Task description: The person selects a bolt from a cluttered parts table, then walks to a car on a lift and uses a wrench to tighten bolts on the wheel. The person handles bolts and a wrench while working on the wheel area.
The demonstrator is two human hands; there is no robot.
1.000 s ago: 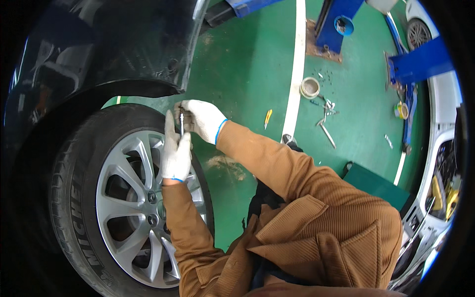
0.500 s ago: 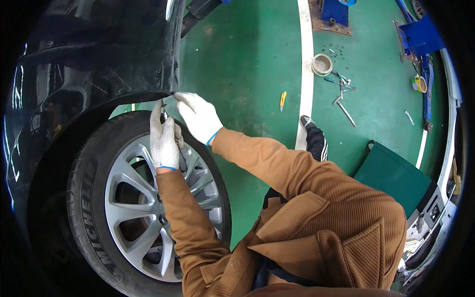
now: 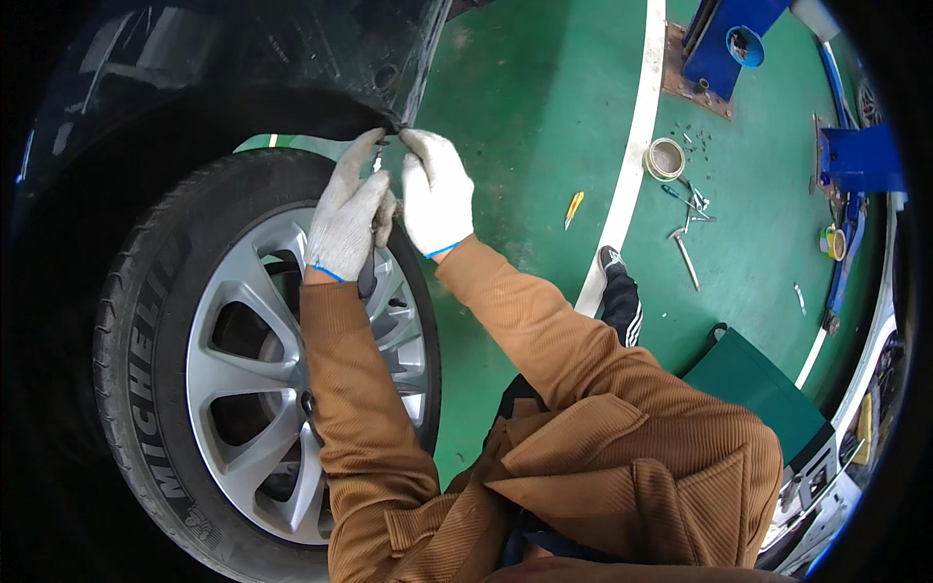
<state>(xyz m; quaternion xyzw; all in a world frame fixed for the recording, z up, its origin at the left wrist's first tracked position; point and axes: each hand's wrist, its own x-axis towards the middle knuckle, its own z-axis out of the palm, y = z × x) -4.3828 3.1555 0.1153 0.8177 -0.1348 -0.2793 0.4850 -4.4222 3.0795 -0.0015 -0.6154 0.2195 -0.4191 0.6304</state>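
Both hands wear white work gloves with blue cuff edges and meet at the lower corner of a dark car's fender (image 3: 321,58), above the wheel. My left hand (image 3: 348,219) is closed around a slim tool (image 3: 367,277); its dark handle shows below the palm and a bright metal part above the fingers. The glove hides most of it, so its exact kind cannot be told. My right hand (image 3: 439,194) has its fingers together, the tips pressed on the wheel arch edge (image 3: 400,128). Behind my left forearm is the wheel's black tire (image 3: 146,321) with a silver spoked rim (image 3: 243,379).
On the green floor lie a yellow utility knife (image 3: 573,209), an open tin (image 3: 665,159), a hammer (image 3: 685,260) and several hand tools (image 3: 698,202). Blue lift posts (image 3: 724,49) stand farther off. A dark green box-like thing (image 3: 753,389) is at my right.
My view has shifted, so fender and wheel sit differently. My right hand has turned more upright beside my left, still at the fender corner. The tool stays in my left hand.
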